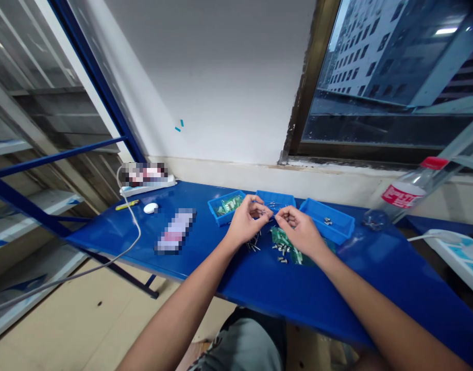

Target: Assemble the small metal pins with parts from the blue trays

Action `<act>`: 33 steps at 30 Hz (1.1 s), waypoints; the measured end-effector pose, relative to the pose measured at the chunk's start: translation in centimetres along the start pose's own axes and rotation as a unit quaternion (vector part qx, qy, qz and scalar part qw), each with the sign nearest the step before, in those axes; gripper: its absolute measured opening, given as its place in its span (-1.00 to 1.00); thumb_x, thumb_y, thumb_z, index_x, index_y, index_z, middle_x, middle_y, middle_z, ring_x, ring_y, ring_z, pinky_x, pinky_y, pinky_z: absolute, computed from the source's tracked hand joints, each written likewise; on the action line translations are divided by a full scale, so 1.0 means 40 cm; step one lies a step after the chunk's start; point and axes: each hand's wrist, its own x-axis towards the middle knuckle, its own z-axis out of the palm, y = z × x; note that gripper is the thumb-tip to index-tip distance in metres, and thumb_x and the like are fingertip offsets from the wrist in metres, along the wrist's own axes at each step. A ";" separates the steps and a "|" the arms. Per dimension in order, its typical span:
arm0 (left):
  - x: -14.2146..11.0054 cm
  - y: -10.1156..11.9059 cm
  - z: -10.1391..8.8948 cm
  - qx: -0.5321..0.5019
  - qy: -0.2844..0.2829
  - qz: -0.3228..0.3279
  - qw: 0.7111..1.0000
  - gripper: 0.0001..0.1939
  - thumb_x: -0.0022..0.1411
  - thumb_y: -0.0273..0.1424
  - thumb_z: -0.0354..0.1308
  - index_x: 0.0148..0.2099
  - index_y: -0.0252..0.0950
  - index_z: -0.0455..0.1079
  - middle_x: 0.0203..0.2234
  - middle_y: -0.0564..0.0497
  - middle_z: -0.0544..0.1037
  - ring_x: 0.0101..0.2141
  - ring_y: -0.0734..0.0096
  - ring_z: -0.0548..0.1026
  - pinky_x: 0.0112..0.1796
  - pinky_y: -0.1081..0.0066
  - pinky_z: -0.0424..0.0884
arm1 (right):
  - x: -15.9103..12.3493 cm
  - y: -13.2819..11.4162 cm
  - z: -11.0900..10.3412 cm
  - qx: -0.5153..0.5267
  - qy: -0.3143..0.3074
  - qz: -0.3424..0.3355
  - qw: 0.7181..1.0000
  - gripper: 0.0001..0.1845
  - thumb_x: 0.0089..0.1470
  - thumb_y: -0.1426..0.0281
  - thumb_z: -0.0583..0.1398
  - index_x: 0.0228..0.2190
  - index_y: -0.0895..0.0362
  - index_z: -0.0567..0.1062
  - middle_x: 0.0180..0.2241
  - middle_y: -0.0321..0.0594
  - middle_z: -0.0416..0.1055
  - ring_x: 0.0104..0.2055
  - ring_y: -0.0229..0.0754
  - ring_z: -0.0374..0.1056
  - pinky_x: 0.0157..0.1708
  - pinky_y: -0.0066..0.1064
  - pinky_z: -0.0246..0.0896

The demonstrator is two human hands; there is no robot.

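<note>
My left hand (249,220) is closed in a pinch above the blue table (205,252), with what looks like a thin metal pin at its fingertips. Close beside it, my right hand (299,230) also pinches, its fingertips almost meeting the left ones; what they hold is too small to make out. Below the left hand lie loose thin metal pins (253,244). Several short bolts (283,249) and a green plastic bag (297,256) lie under the right hand, which partly hides the bag.
Behind my hands stand a left blue bin (218,218) with green-bagged parts, a middle blue bin (275,196) with thin pins, and a right blue bin (339,234) with a few metal pieces. A plastic bottle (402,195), white mouse (150,207), yellow cutter (127,204) and cable (138,232) are around.
</note>
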 end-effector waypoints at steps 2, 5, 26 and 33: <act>0.003 -0.005 0.000 -0.038 0.012 -0.025 0.999 -0.52 0.22 -0.29 0.42 0.00 -0.25 0.21 -0.25 -0.08 0.67 -0.29 0.38 0.64 -0.14 0.33 0.55 | -0.001 -0.003 0.003 -0.027 -0.014 -0.008 1.000 -0.74 0.30 0.14 0.20 -0.25 0.07 0.53 -0.33 -0.23 0.52 -0.39 -0.18 0.40 -0.39 -0.38 0.32; 0.006 -0.009 -0.002 -0.063 0.008 -0.047 0.997 -0.44 0.17 -0.27 0.47 0.07 -0.27 0.25 -0.25 -0.10 0.68 -0.26 0.32 0.66 -0.13 0.29 0.57 | 0.000 -0.004 0.004 -0.071 -0.039 -0.032 0.996 -0.71 0.31 0.15 0.17 -0.23 0.05 0.60 -0.31 -0.20 0.56 -0.37 -0.14 0.42 -0.40 -0.36 0.32; 0.007 -0.011 -0.022 0.130 0.046 -0.024 0.990 -0.75 0.45 -0.27 0.15 0.05 -0.28 0.49 -0.14 -0.11 0.70 -0.11 0.21 0.67 -0.02 0.20 0.57 | 0.019 0.014 -0.017 -0.007 0.071 0.094 0.993 -0.47 0.26 -0.09 0.20 -0.40 0.10 0.59 -0.56 -0.21 0.52 -0.58 -0.17 0.39 -0.51 -0.34 0.29; 0.008 -0.002 -0.025 0.112 0.072 -0.021 0.991 -0.71 0.48 -0.22 0.09 0.05 -0.29 0.49 -0.16 -0.10 0.70 -0.14 0.23 0.67 -0.02 0.24 0.55 | 0.004 0.005 -0.002 -0.201 -0.039 -0.138 0.969 -0.79 0.29 0.20 0.25 -0.15 0.00 0.64 -0.17 -0.13 0.63 -0.07 0.06 0.51 0.13 0.03 0.36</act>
